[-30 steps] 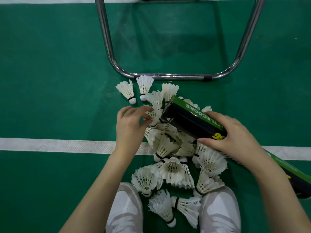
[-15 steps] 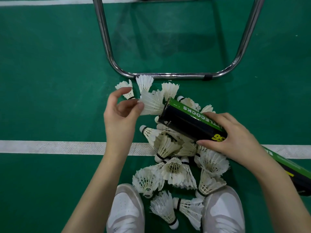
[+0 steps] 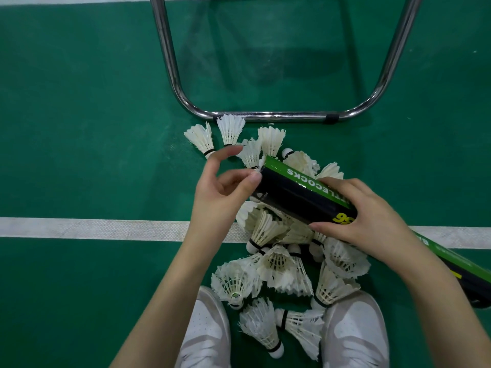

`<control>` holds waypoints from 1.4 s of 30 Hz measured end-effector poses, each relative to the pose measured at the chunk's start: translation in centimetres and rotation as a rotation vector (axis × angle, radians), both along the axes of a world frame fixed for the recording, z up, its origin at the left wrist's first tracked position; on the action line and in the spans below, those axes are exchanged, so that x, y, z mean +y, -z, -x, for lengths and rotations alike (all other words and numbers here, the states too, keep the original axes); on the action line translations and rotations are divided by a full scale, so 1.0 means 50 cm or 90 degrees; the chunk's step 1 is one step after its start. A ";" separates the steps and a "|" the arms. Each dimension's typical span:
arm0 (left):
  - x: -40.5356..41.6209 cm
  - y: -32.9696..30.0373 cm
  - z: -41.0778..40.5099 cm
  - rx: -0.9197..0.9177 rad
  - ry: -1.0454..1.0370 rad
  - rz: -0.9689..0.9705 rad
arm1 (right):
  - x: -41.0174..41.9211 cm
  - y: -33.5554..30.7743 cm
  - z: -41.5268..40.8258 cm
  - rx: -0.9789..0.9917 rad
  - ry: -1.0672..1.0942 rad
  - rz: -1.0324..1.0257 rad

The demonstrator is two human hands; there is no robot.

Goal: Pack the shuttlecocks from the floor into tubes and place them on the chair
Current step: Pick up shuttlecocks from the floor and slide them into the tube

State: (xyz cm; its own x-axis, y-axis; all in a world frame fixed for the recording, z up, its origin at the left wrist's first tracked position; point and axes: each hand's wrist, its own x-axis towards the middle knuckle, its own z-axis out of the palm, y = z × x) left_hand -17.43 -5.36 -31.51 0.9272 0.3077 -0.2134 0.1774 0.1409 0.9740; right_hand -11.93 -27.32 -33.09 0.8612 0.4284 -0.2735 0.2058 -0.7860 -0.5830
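Note:
A pile of white feather shuttlecocks (image 3: 276, 264) lies on the green floor between my shoes and the chair. Above it my right hand (image 3: 369, 216) grips a long black-and-green shuttlecock tube (image 3: 300, 192), tilted with its open end pointing up and left. My left hand (image 3: 220, 197) is at that open end, thumb against the rim and index finger raised; a sliver of white feather shows at the mouth. Nothing else is visible in that hand. The tube's far end (image 3: 475, 282) runs off to the lower right behind my right forearm.
The chrome leg frame of the chair (image 3: 276, 116) curves across the floor just beyond the pile; its seat is out of view. Two shuttlecocks (image 3: 215, 134) lie apart at the pile's upper left. A white court line (image 3: 93, 229) crosses the floor. My white shoes (image 3: 207, 335) are below.
My left hand lifted a shuttlecock from the pile, carried it to the tube's open end, and now rests at the mouth with the shuttlecock no longer visible in its fingers. The tube barely moved.

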 end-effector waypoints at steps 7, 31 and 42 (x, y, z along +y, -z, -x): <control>-0.012 0.009 0.000 0.021 0.082 -0.108 | 0.003 0.000 0.002 -0.003 0.002 -0.005; 0.009 0.013 0.006 0.017 0.196 -0.157 | 0.007 -0.002 0.014 -0.010 -0.023 0.000; 0.015 0.034 0.015 0.022 0.181 -0.182 | -0.001 -0.006 0.013 -0.013 -0.010 0.014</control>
